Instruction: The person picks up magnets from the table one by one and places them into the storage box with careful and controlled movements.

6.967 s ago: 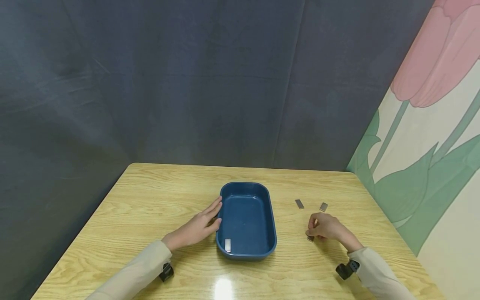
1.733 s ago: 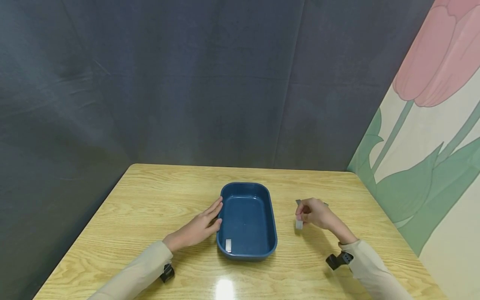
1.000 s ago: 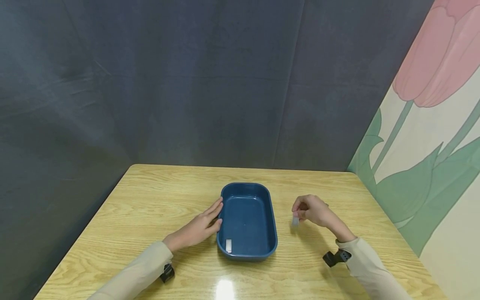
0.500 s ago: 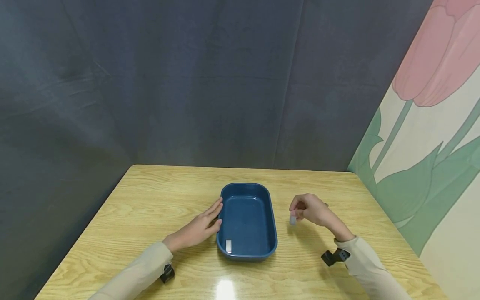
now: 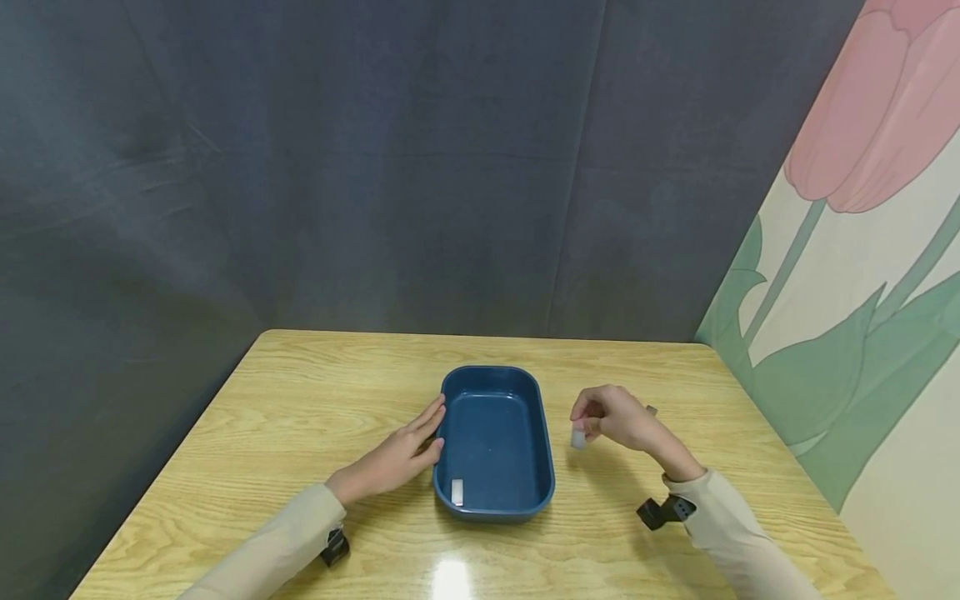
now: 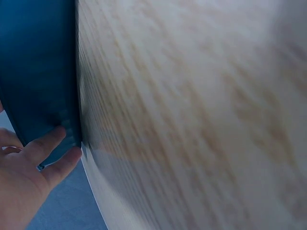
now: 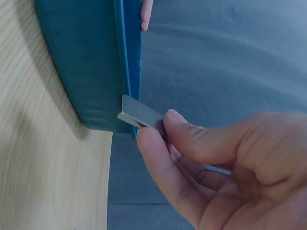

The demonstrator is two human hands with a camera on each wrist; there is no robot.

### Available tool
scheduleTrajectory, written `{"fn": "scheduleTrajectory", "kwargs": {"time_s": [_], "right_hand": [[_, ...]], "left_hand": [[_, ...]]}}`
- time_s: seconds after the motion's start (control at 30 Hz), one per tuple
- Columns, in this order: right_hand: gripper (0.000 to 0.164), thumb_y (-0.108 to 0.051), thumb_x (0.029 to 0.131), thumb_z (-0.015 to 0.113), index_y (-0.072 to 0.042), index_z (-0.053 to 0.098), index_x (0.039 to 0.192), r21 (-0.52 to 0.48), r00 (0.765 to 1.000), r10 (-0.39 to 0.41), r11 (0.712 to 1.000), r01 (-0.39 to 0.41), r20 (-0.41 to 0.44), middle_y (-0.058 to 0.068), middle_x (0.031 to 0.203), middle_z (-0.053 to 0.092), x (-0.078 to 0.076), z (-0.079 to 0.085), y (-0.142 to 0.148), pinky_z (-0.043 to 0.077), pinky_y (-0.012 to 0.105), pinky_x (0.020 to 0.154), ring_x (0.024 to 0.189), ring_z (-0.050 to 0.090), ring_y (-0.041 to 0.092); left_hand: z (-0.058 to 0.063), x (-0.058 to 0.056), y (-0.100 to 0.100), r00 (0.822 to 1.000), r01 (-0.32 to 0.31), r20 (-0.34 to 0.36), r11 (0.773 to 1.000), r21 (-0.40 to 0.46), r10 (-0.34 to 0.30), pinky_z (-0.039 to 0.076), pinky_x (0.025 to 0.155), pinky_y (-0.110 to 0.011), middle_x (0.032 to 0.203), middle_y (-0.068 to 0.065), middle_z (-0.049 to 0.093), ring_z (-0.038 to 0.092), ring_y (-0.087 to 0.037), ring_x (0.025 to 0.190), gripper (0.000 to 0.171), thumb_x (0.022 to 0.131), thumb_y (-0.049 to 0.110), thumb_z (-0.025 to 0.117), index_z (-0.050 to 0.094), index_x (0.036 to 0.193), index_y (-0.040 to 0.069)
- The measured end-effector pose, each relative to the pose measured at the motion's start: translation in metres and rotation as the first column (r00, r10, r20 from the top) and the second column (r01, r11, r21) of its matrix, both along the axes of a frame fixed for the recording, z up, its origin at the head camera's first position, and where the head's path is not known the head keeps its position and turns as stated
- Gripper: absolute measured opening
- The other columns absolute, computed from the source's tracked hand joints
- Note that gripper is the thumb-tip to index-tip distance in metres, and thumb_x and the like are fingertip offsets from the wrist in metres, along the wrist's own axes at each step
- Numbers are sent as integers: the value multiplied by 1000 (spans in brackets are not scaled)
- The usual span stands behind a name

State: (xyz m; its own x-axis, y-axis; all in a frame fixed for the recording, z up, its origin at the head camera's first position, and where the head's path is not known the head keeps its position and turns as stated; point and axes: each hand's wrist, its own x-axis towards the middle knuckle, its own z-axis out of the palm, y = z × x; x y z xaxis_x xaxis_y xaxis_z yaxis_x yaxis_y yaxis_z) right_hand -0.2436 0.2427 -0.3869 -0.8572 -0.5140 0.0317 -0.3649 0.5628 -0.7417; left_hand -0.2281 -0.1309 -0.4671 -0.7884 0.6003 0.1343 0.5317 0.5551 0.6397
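Note:
A dark blue rectangular tray stands mid-table. Straight fingers of my left hand rest against its left wall, also seen in the left wrist view. My right hand, just right of the tray and above the table, pinches a small flat silver metal block between thumb and fingertips. Its free end points down in the head view. A thin pale edge shows between the curled fingers in the right wrist view; I cannot tell what it is. A similar silver block lies in the tray's near left corner.
Another small metal block lies on the wooden table behind my right hand, partly hidden by it. A dark curtain hangs beyond the far edge. A wall with painted tulips stands at the right.
Seven seconds ago my right hand was at a block on the table. It has since lifted that block and moved left toward the tray. The left hand and tray have stayed put.

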Motion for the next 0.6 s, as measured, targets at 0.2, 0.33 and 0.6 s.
{"fn": "scheduleTrajectory", "kwargs": {"time_s": [0.2, 0.33, 0.6], "right_hand": [[4, 8, 90, 66, 4, 65, 88, -10, 1000, 18, 1000, -18, -1, 9, 77, 66, 1, 3, -5, 59, 38, 62, 67, 66, 22], [5, 9, 90, 66, 5, 66, 88, -20, 1000, 27, 999, -27, 2, 10, 78, 66, 1, 4, -9, 59, 40, 63, 67, 67, 22], [6, 9, 89, 66, 4, 66, 87, -17, 999, 46, 999, -46, -4, 9, 77, 64, 0, 3, -14, 59, 45, 64, 65, 65, 21]], "left_hand": [[0, 0, -1, 1000, -10, 13, 1000, -5, 10, 36, 110, -39, 166, -4, 3, 21, -19, 145, 61, 108, 27, 44, 19, 156, 0], [0, -1, -1, 1000, -10, 13, 1000, -1, 10, 36, 110, -38, 166, -2, 2, 23, -18, 145, 61, 107, 27, 45, 19, 156, 1], [-1, -1, -1, 1000, -10, 17, 1000, -11, 10, 34, 112, -39, 166, -1, 1, 19, -17, 146, 62, 108, 28, 44, 18, 157, 2]]}}
